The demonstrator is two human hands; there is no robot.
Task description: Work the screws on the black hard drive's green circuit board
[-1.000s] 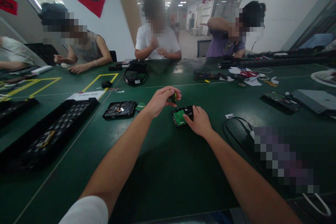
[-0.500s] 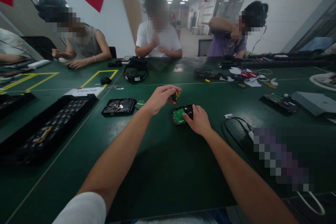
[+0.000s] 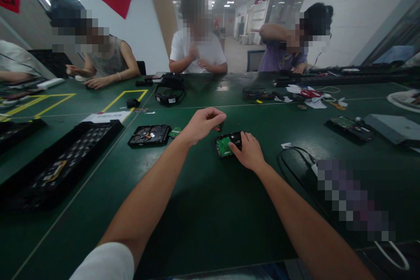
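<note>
A small hard drive (image 3: 226, 144) with a green circuit board facing up lies on the dark green table (image 3: 203, 210). My right hand (image 3: 250, 153) rests on its right side, fingers curled over the edge, holding it down. My left hand (image 3: 201, 124) hovers just above and to the left of the drive, fingers pinched on a small dark tool that is mostly hidden now. A second opened drive (image 3: 149, 135) and a small green board (image 3: 176, 131) lie further left.
Black trays (image 3: 55, 164) sit at the left. A black cable (image 3: 295, 162) loops on the right, near more drives (image 3: 349, 126) and a grey box (image 3: 390, 127). A headset (image 3: 169, 92) and scattered parts lie across the table. Three people sit opposite, another sleeve at far left.
My left hand has turned slightly, so the dark tool with its yellow mark, visible between the fingers earlier, is now almost hidden. My right hand stays on the drive.
</note>
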